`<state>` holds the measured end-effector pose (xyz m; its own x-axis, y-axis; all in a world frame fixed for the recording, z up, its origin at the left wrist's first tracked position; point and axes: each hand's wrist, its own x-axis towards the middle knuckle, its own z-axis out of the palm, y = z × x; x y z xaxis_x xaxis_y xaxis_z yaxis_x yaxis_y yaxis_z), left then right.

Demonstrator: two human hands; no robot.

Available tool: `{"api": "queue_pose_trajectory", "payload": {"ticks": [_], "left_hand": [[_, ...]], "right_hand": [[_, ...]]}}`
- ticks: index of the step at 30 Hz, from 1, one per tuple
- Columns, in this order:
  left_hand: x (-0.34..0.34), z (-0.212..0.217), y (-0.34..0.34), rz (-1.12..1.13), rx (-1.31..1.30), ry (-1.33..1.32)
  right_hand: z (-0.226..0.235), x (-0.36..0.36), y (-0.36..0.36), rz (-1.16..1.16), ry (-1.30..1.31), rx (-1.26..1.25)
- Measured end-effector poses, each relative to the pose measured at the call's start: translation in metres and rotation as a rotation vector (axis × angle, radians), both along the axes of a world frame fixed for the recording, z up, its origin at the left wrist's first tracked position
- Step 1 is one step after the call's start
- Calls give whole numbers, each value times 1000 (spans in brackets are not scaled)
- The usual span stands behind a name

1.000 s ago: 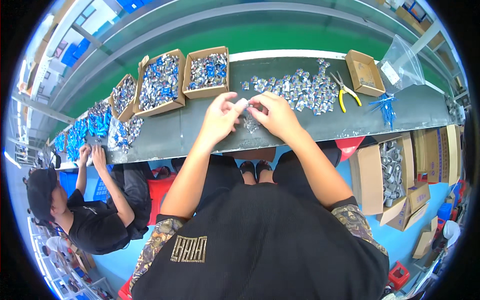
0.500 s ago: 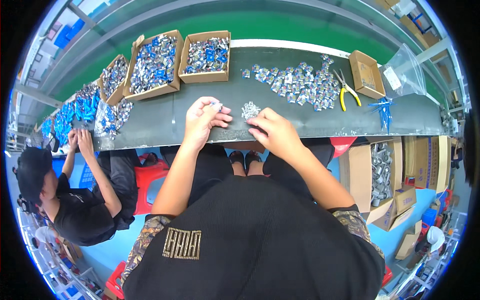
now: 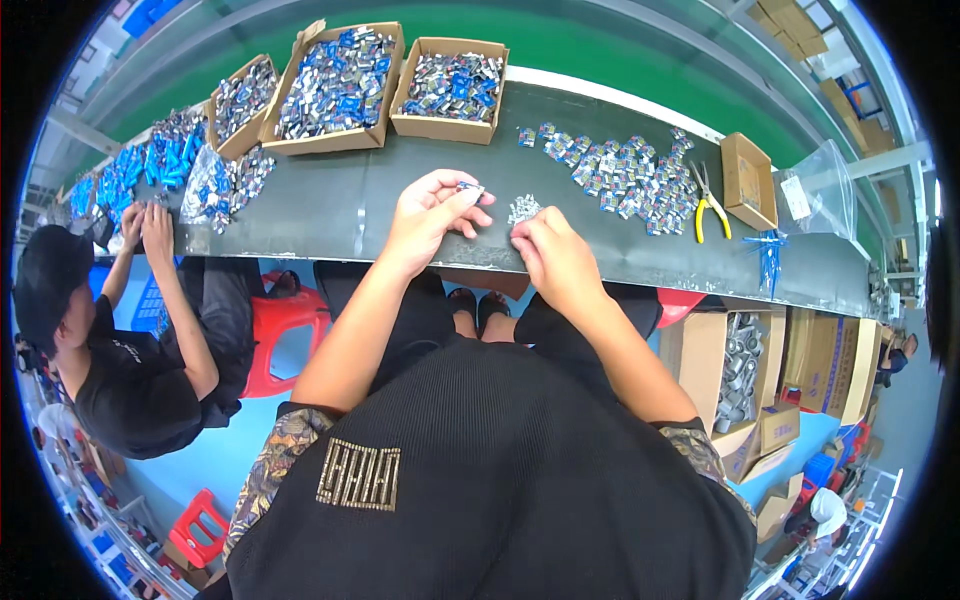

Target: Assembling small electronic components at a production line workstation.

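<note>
1. Our left hand [image 3: 432, 212] has lifted a bit since before, pinching a small silver part [image 3: 468, 187] above the dark workbench [image 3: 330, 200].
2. Right hand [image 3: 550, 250] stays fingertip-down on the little parts pile [image 3: 522, 209]; can't tell its grip.

A: Where is there room on the dark worktop [image 3: 330, 205]?

B: A bare stretch lies left of the left hand [image 3: 425, 215], up to the cardboard boxes [image 3: 345, 85] at the far edge.

A: And to the right?

B: The loose heap of small silver-and-blue parts [image 3: 625, 175] crowds it, then the yellow-handled pliers [image 3: 708, 205] and a small closed carton [image 3: 748, 180]. A little pile of metal bits [image 3: 523, 209] sits just beside the right hand [image 3: 555, 255].
</note>
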<state>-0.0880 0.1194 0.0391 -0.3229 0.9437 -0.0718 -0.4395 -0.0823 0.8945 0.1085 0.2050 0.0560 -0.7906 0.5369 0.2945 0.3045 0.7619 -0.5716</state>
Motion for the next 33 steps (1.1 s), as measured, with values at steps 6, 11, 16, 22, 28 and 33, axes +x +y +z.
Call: {"api": "queue_pose_trajectory", "payload": {"ticks": [6, 11, 16, 22, 28, 33], "left_hand": [[20, 16, -21, -135, -2, -150], [47, 24, -35, -174, 51, -215], [48, 26, -39, -174, 24, -238], [49, 32, -43, -190, 14, -270], [49, 34, -43, -206, -35, -286], [47, 36, -43, -254, -72, -267]], "right_hand": [[13, 13, -3, 3, 322, -854], [30, 21, -10, 13, 443, -1025], [21, 30, -6, 2, 399, -849], [33, 26, -10, -68, 318, -542], [36, 23, -3, 22, 324, -285], [28, 26, -5, 49, 290, -209]]}}
